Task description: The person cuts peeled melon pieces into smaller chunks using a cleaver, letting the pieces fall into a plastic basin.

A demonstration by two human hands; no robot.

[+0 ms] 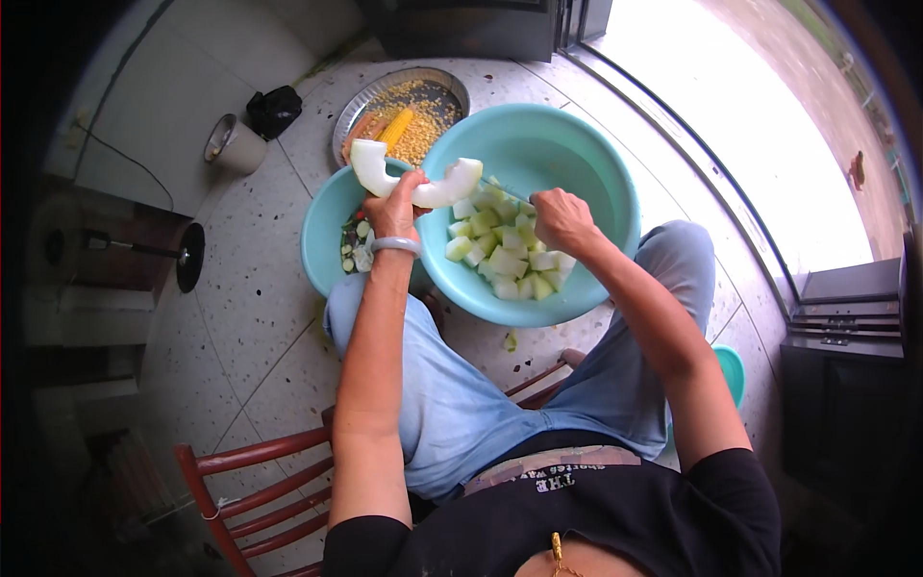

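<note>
My left hand [395, 206] is closed around a curved, C-shaped piece of pale melon [452, 185], held over the place where two basins meet. The fist of my right hand [563, 223] grips a knife [514, 193], whose thin blade points left toward the melon; most of its handle is hidden. Below the blade, several pale green melon chunks [507, 252] lie in the large turquoise basin [604, 173]. A smaller turquoise basin [317, 240] at the left holds dark and pale scraps [361, 252].
Behind the basins, a round metal tray [460, 88] holds loose kernels and a corn cob [396, 128]. A pale bin [236, 146] and black bag [274, 112] stand back left. A red chair [264, 454] is lower left, a green basin [732, 375] right, a doorway upper right.
</note>
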